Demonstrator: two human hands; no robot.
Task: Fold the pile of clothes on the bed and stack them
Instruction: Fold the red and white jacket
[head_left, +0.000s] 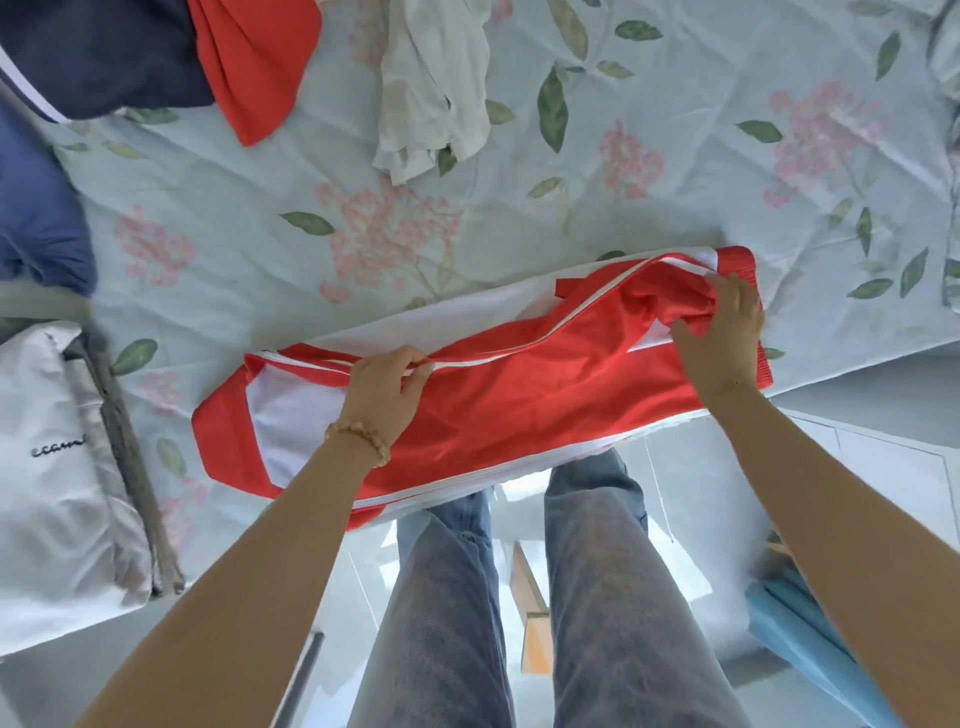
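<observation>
Currently the red-and-white garment (519, 374) lies lengthwise across the near edge of the bed (675, 156), partly overhanging it. Left hand (387, 392): fingers (418, 370) curled, pinching the white-piped edge near mid-length. Right hand (724, 332): fingers spread and bent, gripping bunched red cloth at the waistband end. Unfolded white garment (434, 83) and red-navy pile (156, 52) lie at the far side, well apart.
</observation>
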